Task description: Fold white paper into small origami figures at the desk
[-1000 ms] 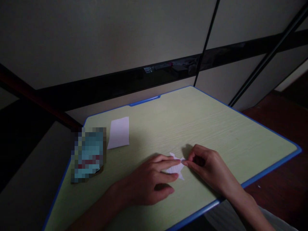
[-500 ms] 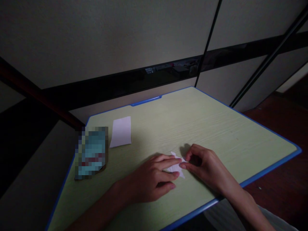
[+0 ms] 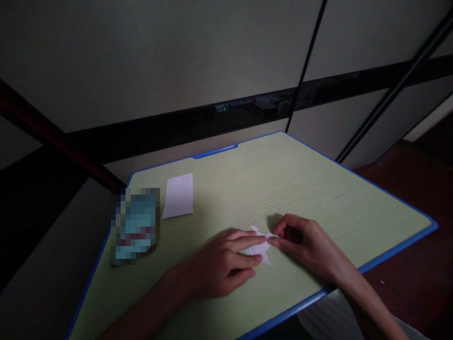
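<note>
A small folded white paper figure point(image 3: 261, 244) lies on the pale green desk point(image 3: 318, 189) near its front edge. My left hand point(image 3: 222, 262) rests over the figure's left side, with the fingers stretched flat and pressing the paper down. My right hand point(image 3: 304, 243) is curled, its fingertips pinching the figure's right tip. Most of the figure is hidden under my fingers.
A flat white sheet of paper point(image 3: 179, 195) lies at the desk's back left. Beside it, at the left edge, sits a blurred teal object point(image 3: 135, 225). The desk has a blue rim point(image 3: 396, 250). A pale wall with dark bars stands behind. Dark floor lies to the right.
My hands stay on the paper figure; the right fingertips shifted slightly along its right tip. The view has tilted a little, nothing else moved.
</note>
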A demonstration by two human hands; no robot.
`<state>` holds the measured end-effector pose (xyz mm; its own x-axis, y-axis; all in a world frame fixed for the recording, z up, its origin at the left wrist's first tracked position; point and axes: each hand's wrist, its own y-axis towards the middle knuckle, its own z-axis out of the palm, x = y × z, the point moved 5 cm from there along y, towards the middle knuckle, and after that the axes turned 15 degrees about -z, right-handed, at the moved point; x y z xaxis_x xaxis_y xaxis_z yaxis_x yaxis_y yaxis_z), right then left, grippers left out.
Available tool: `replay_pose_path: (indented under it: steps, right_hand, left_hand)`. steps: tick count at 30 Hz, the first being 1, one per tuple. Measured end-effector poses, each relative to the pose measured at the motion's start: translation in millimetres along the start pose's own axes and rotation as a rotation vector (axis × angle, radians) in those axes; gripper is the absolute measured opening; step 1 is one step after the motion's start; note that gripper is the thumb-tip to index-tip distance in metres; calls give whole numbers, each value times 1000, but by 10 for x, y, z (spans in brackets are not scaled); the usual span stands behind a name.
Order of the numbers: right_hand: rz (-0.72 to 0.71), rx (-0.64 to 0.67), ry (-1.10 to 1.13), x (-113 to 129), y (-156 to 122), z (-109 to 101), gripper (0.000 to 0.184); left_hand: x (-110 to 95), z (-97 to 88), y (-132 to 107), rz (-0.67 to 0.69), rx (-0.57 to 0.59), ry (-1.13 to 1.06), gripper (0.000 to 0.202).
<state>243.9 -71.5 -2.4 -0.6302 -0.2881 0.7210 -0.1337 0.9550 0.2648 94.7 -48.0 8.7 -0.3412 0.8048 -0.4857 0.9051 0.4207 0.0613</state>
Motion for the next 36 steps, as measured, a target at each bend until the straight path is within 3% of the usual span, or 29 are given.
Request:
replay_pose_path:
  steps: [4,12,17,28,32,36]
  right_hand:
    - [-6,-31,-91,-1,-2,14,8]
    - [-47,-25,-50,-12,-6,-12,10]
    - [-212,44,6,94,-29,30,17]
    - [-212,78,92,138,-68,38,12]
    - [-296,174,112,226,-73,92,17]
    - [-336,222,-90,261,-83,132,22]
  left_hand:
    - [1,3,7,-3,2,-10,25]
    - [-8,-12,1,15,-32,4,24]
    - [5,-25,-25,37,-104,-66,18]
    - [76,-121,-59,-35,-354,-138,13]
    - [58,-86,-33,-3,-294,-54,16]
    - [43,-49,-34,0,-231,42,16]
